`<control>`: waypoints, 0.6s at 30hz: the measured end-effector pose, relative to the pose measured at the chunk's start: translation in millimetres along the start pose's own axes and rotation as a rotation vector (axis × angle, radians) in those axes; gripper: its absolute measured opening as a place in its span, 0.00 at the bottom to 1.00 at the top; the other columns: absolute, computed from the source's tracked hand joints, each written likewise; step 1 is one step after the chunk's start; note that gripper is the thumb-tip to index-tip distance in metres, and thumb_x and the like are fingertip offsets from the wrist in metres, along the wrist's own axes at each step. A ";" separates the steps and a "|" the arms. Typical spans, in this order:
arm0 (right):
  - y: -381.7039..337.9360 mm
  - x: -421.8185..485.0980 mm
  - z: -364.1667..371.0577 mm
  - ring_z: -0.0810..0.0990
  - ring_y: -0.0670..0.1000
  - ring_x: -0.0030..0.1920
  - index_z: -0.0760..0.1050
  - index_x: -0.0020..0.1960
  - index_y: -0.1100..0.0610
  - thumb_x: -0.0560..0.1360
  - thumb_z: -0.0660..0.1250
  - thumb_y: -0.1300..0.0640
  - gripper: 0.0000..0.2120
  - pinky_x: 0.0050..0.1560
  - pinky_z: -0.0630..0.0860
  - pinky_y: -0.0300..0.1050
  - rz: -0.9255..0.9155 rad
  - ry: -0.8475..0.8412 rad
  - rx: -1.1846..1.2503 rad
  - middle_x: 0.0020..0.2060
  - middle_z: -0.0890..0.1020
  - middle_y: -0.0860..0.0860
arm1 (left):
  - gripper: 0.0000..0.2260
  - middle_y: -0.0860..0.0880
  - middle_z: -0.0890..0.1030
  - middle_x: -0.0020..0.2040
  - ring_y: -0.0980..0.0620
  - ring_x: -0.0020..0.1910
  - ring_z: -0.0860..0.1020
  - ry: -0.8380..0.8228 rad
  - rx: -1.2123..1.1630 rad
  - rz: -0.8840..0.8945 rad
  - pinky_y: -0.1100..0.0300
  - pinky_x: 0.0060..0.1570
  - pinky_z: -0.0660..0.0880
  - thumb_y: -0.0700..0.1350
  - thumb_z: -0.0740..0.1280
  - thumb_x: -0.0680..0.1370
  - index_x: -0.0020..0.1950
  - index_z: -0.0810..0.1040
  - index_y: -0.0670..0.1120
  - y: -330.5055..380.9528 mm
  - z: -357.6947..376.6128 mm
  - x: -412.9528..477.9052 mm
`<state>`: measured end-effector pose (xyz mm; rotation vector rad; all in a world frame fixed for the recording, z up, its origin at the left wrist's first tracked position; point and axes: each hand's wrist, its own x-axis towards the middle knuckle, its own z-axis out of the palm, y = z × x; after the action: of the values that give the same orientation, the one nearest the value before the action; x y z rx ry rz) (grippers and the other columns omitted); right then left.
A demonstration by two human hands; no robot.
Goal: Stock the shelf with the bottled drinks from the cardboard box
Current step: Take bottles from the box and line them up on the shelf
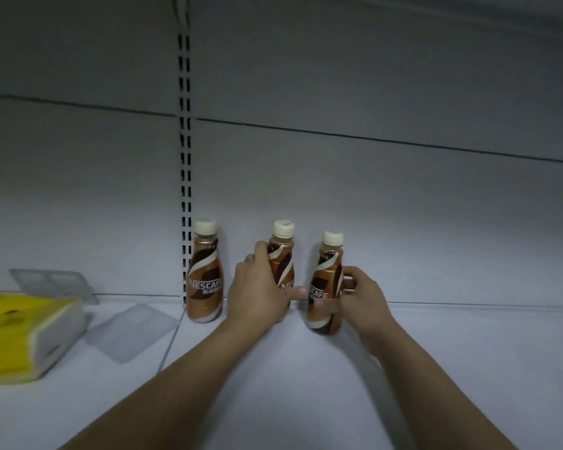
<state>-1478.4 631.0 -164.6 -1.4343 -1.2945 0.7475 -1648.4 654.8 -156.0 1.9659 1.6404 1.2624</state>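
Three brown Nescafe bottles with cream caps stand near the back of a white shelf [306, 384]. The left bottle [205, 274] stands alone beside the slotted upright. My left hand [257, 287] wraps around the middle bottle [283, 258], which is upright. My right hand [361, 297] grips the right bottle [325, 284] from its right side; this bottle leans slightly left. The cardboard box is out of view.
A yellow soft pack [20, 332] lies at the shelf's left edge. Flat clear plastic pieces [130, 329] lie between it and the bottles, with another [52, 282] against the back panel. A dark slotted upright [185, 170] runs up the back wall.
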 end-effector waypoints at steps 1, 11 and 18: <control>-2.0 3.2 7.8 0.82 0.55 0.51 0.75 0.56 0.53 0.60 0.79 0.67 0.28 0.57 0.77 0.59 -0.001 -0.008 0.007 0.49 0.83 0.51 | 0.36 0.51 0.77 0.56 0.48 0.56 0.76 -0.004 -0.001 -0.007 0.47 0.53 0.77 0.58 0.79 0.60 0.60 0.65 0.54 -4.6 1.2 1.0; -18.5 14.3 26.0 0.83 0.55 0.49 0.74 0.53 0.48 0.62 0.80 0.63 0.25 0.53 0.79 0.59 -0.030 -0.090 -0.231 0.48 0.83 0.52 | 0.23 0.49 0.77 0.55 0.48 0.52 0.77 -0.108 0.044 0.049 0.50 0.53 0.76 0.51 0.73 0.69 0.60 0.69 0.49 -11.9 -23.9 2.8; -8.9 10.2 46.5 0.78 0.47 0.40 0.68 0.55 0.47 0.64 0.79 0.53 0.26 0.40 0.75 0.45 -0.151 0.076 -0.447 0.43 0.79 0.44 | 0.20 0.50 0.80 0.51 0.49 0.49 0.79 -0.020 0.053 0.042 0.53 0.51 0.77 0.49 0.76 0.68 0.56 0.74 0.48 -16.8 -30.4 3.7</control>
<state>-1521.7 652.6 -167.7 -1.6718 -1.5543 0.3075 -1682.5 654.2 -148.5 2.0475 1.6475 1.2225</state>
